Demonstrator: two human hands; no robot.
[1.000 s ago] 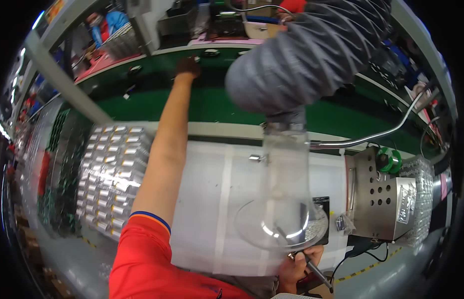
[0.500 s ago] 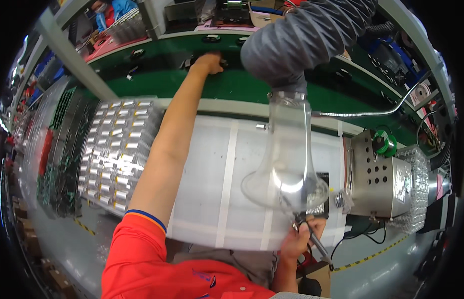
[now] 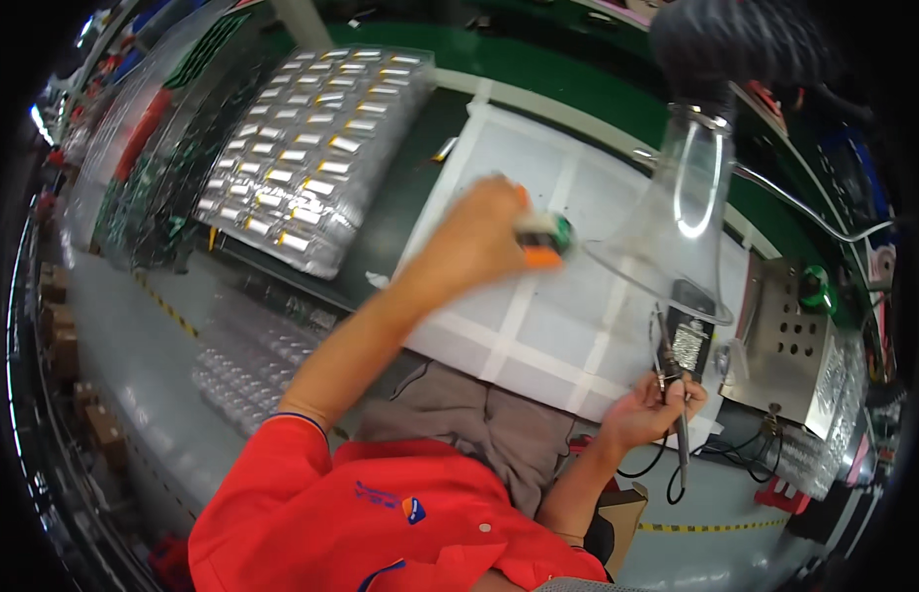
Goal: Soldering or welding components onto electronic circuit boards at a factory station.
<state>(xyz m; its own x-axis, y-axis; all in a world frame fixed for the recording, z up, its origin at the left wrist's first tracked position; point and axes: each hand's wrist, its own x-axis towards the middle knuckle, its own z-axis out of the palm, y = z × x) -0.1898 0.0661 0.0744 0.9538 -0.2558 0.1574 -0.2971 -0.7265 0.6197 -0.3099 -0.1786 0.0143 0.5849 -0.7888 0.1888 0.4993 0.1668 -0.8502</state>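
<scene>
My left hand (image 3: 479, 237) is over the white work mat (image 3: 499, 316), its fingers closed round a small round green-and-dark part (image 3: 548, 237) with orange pieces at its edges. Motion smears both, so the part's exact kind does not show. At the right side of the mat my right hand (image 3: 659, 409) grips a soldering iron (image 3: 683, 439) with a dark handle and a cord, its tip pointing away from me. A thin metal tool, perhaps tweezers, seems to lie along it. Just beyond that hand a black box with a printed label (image 3: 689, 345) rests on the mat.
A clear fume hood (image 3: 691, 187) on a dark grey hose (image 3: 746, 44) hangs over the mat's right part. Trays of silver battery-like cells (image 3: 311, 158) stand left. At right are a perforated metal box (image 3: 785, 326) and a green wire spool (image 3: 817, 289). A green conveyor (image 3: 558, 49) runs behind.
My left hand has come back from the conveyor to above the mat, bringing the round part. The view has turned and shifted left. My right hand still grips the iron.
</scene>
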